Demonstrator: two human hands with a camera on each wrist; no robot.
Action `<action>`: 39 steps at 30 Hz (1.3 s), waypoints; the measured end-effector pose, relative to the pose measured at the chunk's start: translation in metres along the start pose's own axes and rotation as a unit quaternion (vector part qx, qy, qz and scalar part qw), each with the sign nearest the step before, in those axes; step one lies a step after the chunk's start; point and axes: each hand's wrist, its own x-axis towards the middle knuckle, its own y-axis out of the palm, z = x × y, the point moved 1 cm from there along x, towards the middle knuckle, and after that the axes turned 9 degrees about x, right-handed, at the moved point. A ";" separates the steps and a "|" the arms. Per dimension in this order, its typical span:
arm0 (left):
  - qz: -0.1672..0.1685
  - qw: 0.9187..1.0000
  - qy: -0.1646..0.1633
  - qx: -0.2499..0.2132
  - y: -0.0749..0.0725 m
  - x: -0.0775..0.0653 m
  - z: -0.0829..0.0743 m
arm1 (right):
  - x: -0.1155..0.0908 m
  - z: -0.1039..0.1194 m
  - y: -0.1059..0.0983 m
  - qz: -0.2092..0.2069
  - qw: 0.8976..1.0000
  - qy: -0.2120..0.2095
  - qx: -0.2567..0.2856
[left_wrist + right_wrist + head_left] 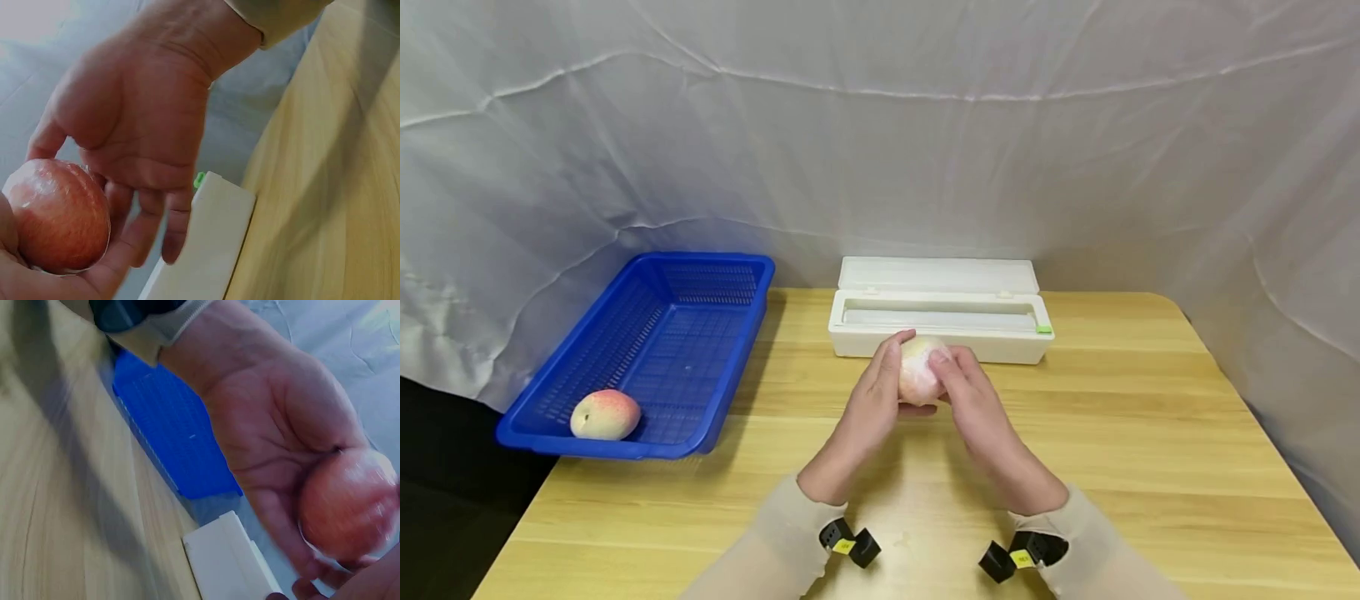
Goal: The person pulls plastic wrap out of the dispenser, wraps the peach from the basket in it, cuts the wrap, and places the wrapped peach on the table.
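Both hands hold one peach [919, 372] above the table, in front of a white cling film box. Clear film covers the peach, shining and wrinkled in the left wrist view, where the fruit [61, 215] looks reddish. My left hand [871, 398] cups it from the left, thumb along its side and fingers underneath. From the right, my right hand [976, 403] grips it with the thumb pressed on the filmed surface. The right wrist view shows the peach [350, 503] between the right thumb and fingers. The fingertips under the fruit are partly hidden.
The white cling film box [936, 343] stands at the back with its lid [937, 273] raised, a film roll [938, 318] inside and a green slider [1043, 329] at its right end. A blue basket [743, 358] at the left holds another peach [606, 415]. A grey curtain hangs behind.
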 end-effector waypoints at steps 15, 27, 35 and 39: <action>-0.009 0.999 -0.007 0.044 -0.001 -0.002 -0.003 | -0.003 -0.009 0.007 -0.022 0.996 -0.040 -0.074; -0.006 0.997 -0.010 0.081 0.001 -0.003 0.001 | -0.004 -0.013 0.007 -0.053 0.994 -0.041 -0.090; -0.001 0.998 -0.029 0.056 -0.003 -0.001 0.001 | -0.002 -0.011 0.003 -0.076 0.994 0.001 -0.077; -0.020 0.997 -0.045 0.051 -0.005 0.001 0.002 | -0.001 -0.012 0.001 -0.060 0.992 -0.012 -0.111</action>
